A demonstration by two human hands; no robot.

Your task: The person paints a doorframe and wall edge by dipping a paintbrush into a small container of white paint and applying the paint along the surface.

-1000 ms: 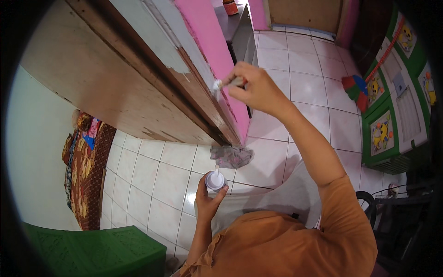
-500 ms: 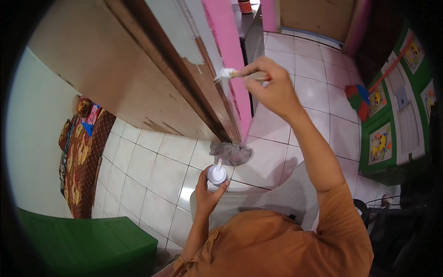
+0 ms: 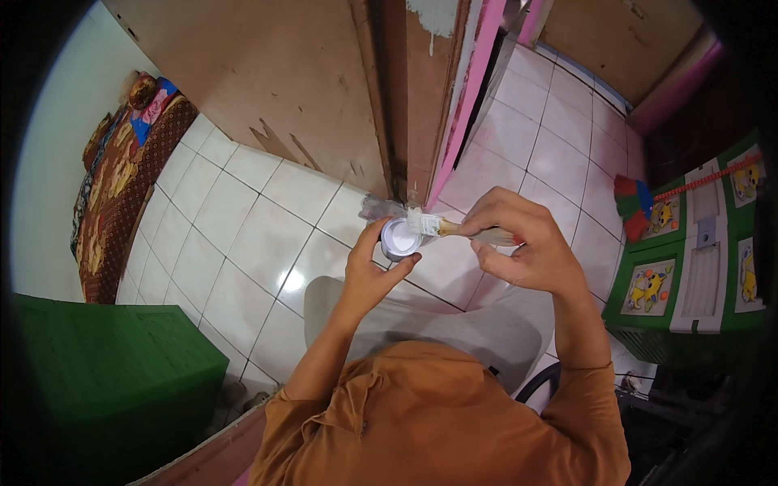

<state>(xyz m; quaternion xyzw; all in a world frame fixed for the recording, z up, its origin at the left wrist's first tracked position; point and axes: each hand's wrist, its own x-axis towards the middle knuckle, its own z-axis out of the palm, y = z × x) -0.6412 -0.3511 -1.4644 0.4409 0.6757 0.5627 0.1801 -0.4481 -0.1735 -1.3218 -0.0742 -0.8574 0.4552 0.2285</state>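
Observation:
My left hand [image 3: 369, 274] is wrapped round a small paint can [image 3: 400, 240] with white paint inside, held upright in front of my lap. In my right hand [image 3: 519, 240] is a paintbrush [image 3: 448, 228], its handle pinched between thumb and fingers. The white-coated bristles lie at the can's right rim; I cannot tell whether they touch it. Beyond the can stands a brown door frame [image 3: 424, 113], with a white painted patch [image 3: 436, 18] higher up and a pink wall edge [image 3: 470, 89] to its right.
A crumpled grey plastic sheet [image 3: 379, 207] lies at the frame's foot. The brown door [image 3: 267, 73] spreads to the left, with a patterned mattress [image 3: 121, 202] beyond. A green cabinet [image 3: 113, 373] stands near left. Green drawers [image 3: 648, 287] and a coloured duster [image 3: 632, 204] are at right.
My right hand has brought the brush down from the door frame to the can's rim. The left hand and can sit higher in the picture, and the view has shifted.

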